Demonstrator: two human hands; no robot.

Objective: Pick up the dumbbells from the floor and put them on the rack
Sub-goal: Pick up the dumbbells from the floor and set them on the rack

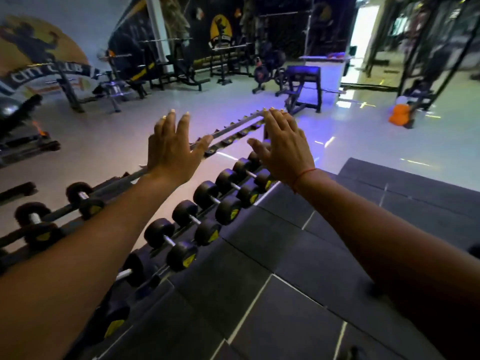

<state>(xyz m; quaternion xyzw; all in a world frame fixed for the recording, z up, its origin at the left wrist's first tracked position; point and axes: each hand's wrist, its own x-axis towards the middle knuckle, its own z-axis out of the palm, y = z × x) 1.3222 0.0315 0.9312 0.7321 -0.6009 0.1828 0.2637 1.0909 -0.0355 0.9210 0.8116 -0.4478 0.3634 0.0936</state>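
On the upper tier of the rack [228, 133], two dumbbells [83, 201] are seated at the left; the rest of its cradles appear unfilled. The left hand [171, 152] is held up with fingers spread wide, nothing gripped. A row of dumbbells [205, 216] is lined along the lower tier. The right hand [283, 149] is likewise spread and empty. On the dark floor mats [298, 268] no dumbbell is plainly seen, so the remaining work cannot be judged.

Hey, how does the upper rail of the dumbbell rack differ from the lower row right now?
The upper rail is mostly bare at its far end, with two dumbbells near its close end; the lower row is packed with dumbbells side by side. The upper rail runs behind the left hand, the lower row between the arms. Both hold black dumbbells with yellow end marks.
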